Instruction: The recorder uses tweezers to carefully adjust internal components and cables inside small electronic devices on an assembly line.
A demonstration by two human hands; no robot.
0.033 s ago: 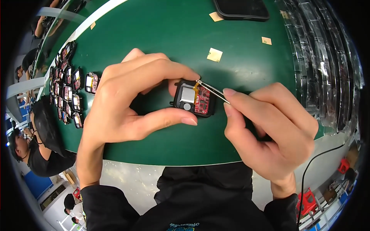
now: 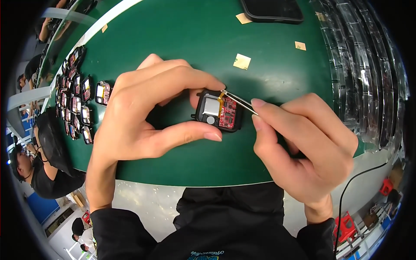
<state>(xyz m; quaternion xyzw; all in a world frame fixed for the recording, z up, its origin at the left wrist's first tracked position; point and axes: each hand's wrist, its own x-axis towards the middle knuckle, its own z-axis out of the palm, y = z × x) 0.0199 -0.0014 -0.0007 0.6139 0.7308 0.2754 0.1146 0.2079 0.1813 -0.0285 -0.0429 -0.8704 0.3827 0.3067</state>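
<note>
My left hand (image 2: 141, 104) is closed around a small black square device case (image 2: 237, 122), gripping it between thumb and fingers over the green table (image 2: 182, 39). Inside the case lie a silver battery-like block (image 2: 211, 105), a red circuit board (image 2: 228, 115) and a small round grey disc (image 2: 210, 120). Between them runs a strip of amber tape or ribbon (image 2: 221, 100). A pair of metal tweezers (image 2: 240, 102) is pinched in my right hand (image 2: 310, 145). Their tips touch the case's upper edge, near my left index fingertip; whether they grip anything is too small to tell.
Many similar device cases (image 2: 74, 105) cluster at the left, one (image 2: 103, 93) beside my left hand. A dark phone-like slab (image 2: 273, 11) and small tan paper squares (image 2: 242, 61) lie farther back. Stacked clear plastic trays (image 2: 362, 65) line the right. Other people are at the far left.
</note>
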